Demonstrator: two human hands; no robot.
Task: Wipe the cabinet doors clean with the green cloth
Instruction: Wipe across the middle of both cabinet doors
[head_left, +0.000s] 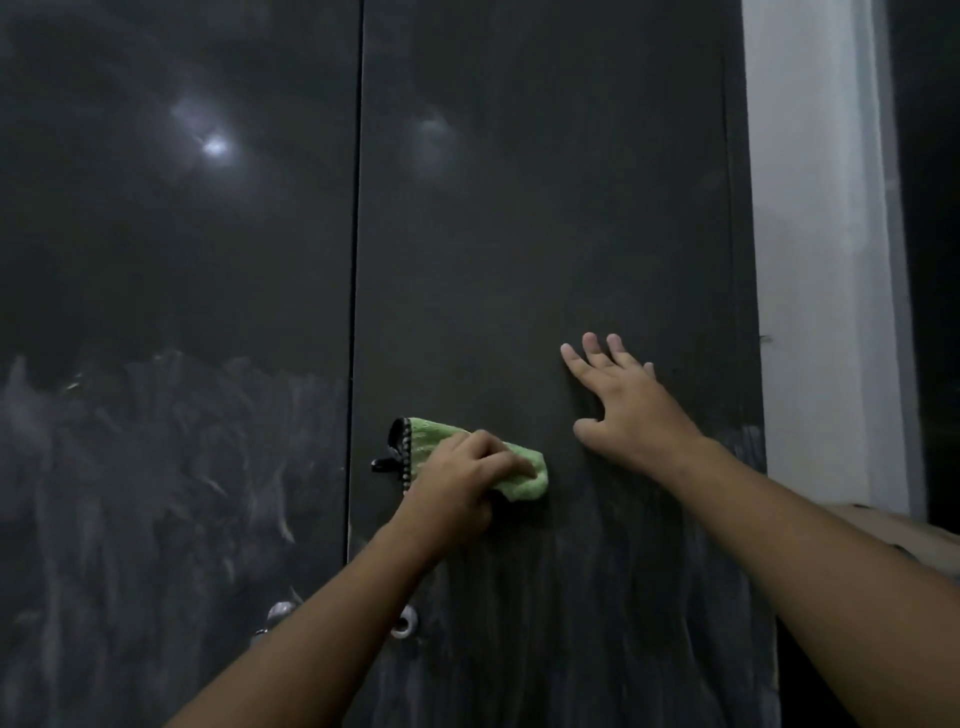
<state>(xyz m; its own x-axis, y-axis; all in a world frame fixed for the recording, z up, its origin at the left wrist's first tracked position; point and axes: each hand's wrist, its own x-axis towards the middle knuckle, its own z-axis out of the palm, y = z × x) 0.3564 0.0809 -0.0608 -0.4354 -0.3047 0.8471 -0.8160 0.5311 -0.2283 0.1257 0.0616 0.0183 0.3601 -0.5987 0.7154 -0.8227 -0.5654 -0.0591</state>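
The left cabinet door (176, 364) shows pale smears low down. On the right cabinet door (545, 234), the left hand (457, 480) presses the bunched green cloth (467, 457), grip closed around it. The right hand (623, 402) lies flat, fingers spread, holding nothing.

bunched green cloth (511, 470) against dark right cabinet door (545, 234).

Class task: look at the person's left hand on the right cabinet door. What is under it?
Under the left hand is the green cloth, bunched against the right cabinet door. Its ends stick out on both sides; the middle, and the door surface beneath, are covered.
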